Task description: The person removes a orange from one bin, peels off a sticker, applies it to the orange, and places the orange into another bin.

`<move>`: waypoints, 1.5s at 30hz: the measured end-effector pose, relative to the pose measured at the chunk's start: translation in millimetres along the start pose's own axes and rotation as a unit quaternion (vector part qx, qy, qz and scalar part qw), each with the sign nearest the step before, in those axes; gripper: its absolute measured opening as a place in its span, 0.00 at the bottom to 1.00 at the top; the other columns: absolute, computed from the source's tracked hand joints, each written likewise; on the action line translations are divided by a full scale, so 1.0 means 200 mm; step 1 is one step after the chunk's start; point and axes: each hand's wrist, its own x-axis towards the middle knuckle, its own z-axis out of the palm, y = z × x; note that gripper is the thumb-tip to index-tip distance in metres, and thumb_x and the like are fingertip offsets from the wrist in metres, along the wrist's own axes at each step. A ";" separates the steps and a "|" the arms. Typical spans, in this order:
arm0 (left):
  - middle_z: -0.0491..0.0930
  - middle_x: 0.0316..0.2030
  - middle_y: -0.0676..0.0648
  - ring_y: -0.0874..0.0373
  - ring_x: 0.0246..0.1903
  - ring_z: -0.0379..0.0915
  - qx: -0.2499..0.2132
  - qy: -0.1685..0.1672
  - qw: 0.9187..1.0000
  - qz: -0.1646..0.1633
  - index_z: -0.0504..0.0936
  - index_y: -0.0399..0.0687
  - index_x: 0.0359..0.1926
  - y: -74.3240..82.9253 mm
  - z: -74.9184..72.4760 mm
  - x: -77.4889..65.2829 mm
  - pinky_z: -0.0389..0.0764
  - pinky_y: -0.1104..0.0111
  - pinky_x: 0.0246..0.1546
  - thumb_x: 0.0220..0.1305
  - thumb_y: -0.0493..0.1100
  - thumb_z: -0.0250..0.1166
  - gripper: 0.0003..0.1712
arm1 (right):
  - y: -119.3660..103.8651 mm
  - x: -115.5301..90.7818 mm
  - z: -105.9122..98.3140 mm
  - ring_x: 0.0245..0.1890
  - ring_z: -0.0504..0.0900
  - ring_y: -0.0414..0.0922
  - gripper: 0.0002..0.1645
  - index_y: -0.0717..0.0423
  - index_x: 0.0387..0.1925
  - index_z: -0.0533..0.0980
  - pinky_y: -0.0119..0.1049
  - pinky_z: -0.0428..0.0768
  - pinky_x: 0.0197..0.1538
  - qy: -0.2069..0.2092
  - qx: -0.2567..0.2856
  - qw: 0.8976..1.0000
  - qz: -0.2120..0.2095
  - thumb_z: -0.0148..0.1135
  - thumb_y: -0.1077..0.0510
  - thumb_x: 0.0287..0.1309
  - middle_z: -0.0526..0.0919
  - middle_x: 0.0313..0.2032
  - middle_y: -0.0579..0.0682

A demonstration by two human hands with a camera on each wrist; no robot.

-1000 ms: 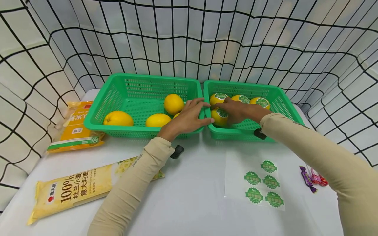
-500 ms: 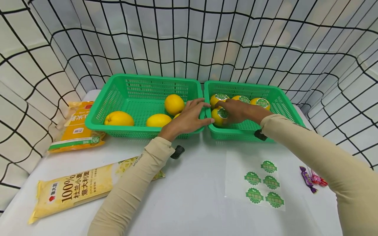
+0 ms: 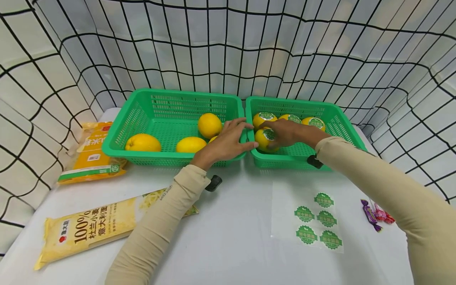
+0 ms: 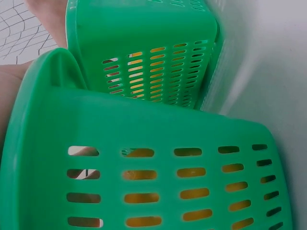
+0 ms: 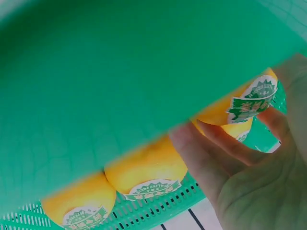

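Observation:
In the head view my right hand (image 3: 285, 133) reaches into the right green basket (image 3: 295, 158) and holds an orange (image 3: 263, 141) near its left wall. A green and white label shows on that orange. The right wrist view has the fingers around the labelled orange (image 5: 256, 98), with the basket wall hiding part of it. Behind it sit several more labelled oranges (image 3: 313, 123). My left hand (image 3: 229, 142) rests over the right rim of the left green basket (image 3: 171, 159), fingers extended toward the neighbouring basket. In that left basket lie several unlabelled oranges (image 3: 210, 126), one partly covered by the hand.
A clear sheet (image 3: 283, 221) with several green round stickers lies on the white table (image 3: 242, 237). Wrapped candies (image 3: 371, 215) are to its right. A pasta packet (image 3: 96, 227) lies partly under the left forearm, and an orange bag (image 3: 92, 154) leans by the left basket. Black netting surrounds the table.
The right hand's fingers have shifted slightly up and back on the orange, and more of the fruit and its label shows. My left hand stays in place.

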 end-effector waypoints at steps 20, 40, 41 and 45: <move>0.47 0.84 0.44 0.46 0.82 0.40 -0.002 0.002 1.000 0.001 0.71 0.48 0.75 0.01 0.00 0.00 0.59 0.45 0.78 0.77 0.59 0.64 0.35 | -0.03 0.03 0.02 0.55 0.80 0.61 0.42 0.55 0.71 0.64 0.57 0.83 0.57 0.036 -0.028 0.999 0.022 0.76 0.51 0.64 0.74 0.63 0.67; 0.47 0.84 0.44 0.45 0.82 0.40 -0.006 0.006 1.000 0.010 0.71 0.47 0.75 -0.01 0.01 0.00 0.59 0.45 0.78 0.77 0.58 0.64 0.34 | 0.00 -0.02 0.02 0.68 0.75 0.62 0.47 0.57 0.77 0.64 0.61 0.76 0.68 0.027 -0.023 0.999 0.011 0.77 0.50 0.64 0.75 0.69 0.64; 0.47 0.84 0.44 0.45 0.82 0.40 -0.006 0.006 1.000 0.010 0.71 0.48 0.75 -0.01 0.01 0.00 0.59 0.45 0.78 0.77 0.58 0.64 0.34 | 0.00 -0.02 0.03 0.67 0.76 0.62 0.46 0.57 0.76 0.65 0.60 0.77 0.67 0.028 -0.023 0.999 0.008 0.77 0.50 0.64 0.76 0.68 0.64; 0.47 0.84 0.44 0.46 0.82 0.40 -0.006 0.005 1.000 0.007 0.71 0.48 0.75 0.00 0.00 -0.01 0.60 0.45 0.78 0.78 0.58 0.64 0.34 | -0.01 0.00 0.05 0.63 0.79 0.61 0.45 0.56 0.75 0.67 0.58 0.80 0.64 0.043 -0.044 0.998 0.004 0.78 0.49 0.63 0.79 0.64 0.64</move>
